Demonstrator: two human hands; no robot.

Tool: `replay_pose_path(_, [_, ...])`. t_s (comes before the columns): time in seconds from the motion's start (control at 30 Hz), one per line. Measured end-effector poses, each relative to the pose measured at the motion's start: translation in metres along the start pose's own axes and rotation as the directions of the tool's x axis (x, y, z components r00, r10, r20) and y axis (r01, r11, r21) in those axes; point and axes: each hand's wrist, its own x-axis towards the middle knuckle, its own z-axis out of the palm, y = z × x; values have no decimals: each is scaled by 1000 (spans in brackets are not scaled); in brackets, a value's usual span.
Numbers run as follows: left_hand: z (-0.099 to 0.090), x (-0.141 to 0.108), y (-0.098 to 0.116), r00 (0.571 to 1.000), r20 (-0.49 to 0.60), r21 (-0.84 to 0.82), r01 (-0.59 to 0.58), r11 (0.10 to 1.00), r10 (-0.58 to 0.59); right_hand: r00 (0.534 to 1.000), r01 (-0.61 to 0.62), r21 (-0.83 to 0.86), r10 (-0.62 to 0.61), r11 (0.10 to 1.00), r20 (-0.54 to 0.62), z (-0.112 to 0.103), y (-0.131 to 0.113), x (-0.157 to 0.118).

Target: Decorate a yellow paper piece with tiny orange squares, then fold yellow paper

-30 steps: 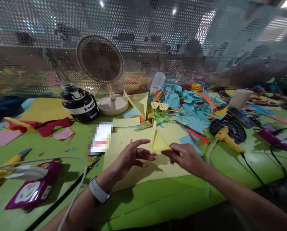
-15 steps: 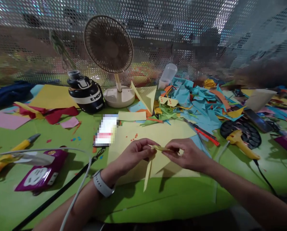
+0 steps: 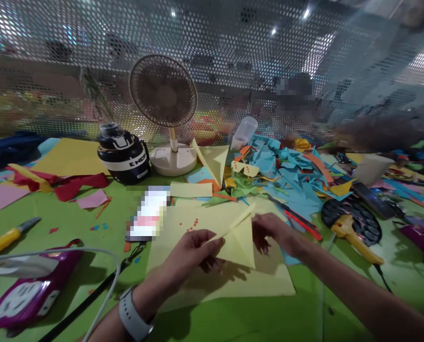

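My left hand [image 3: 199, 249] pinches the left side of a folded piece of pale yellow paper [image 3: 238, 247] between thumb and fingers. The piece is triangular, with a narrow folded strip along its upper edge, and it is held above a larger yellow sheet [image 3: 279, 280] lying flat. At the paper's right edge is my right hand [image 3: 277, 232], its fingers loosely bent and apart; whether they touch the paper I cannot tell. Several small red dots [image 3: 193, 224] lie on the sheet beyond my left hand.
Behind stand a fan [image 3: 174, 159], a black-and-white bottle [image 3: 124, 159] and a heap of blue paper scraps [image 3: 290, 171]. A yellow glue gun [image 3: 357, 240] rests on a black round tray [image 3: 350, 213] at right. At left lie a phone [image 3: 147, 213], cables and a purple packet [image 3: 37, 289].
The yellow paper has been opened out and raised from a narrow fold with a hanging strip into a broad triangle. My right hand has moved off to its right edge. The view has tilted up.
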Motion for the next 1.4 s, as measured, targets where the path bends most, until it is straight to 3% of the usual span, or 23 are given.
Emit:
replay_pose_path(0.17, [3, 0, -9, 978, 170, 4, 125, 992, -124, 956, -42, -338, -61, 940, -287, -27, 6, 50])
replay_pose_path(0.3, [6, 1, -16, 971, 182, -24, 165, 986, -158, 927, -128, -551, -98, 824, -362, -27, 7, 86])
replay_pose_path(0.43, [8, 4, -21, 969, 161, -105, 205, 973, -187, 936, -215, -674, -48, 707, -348, -28, 7, 99])
replay_pose_path(0.7, [6, 7, -28, 961, 209, -135, 213, 968, -182, 953, -275, -787, 49, 552, -299, -63, 11, 88])
replay_pose_path(0.87, [9, 6, -30, 966, 203, -188, 200, 962, -161, 969, -236, -803, 74, 546, -235, -48, 0, 108])
replay_pose_path(1.03, [13, 2, -26, 964, 222, -122, 179, 976, -149, 976, -219, -810, 112, 544, -188, -36, -6, 129])
replay_pose_path(1.4, [15, 6, -37, 958, 229, -172, 217, 961, -175, 948, -308, -787, 242, 535, -207, -31, -23, 147])
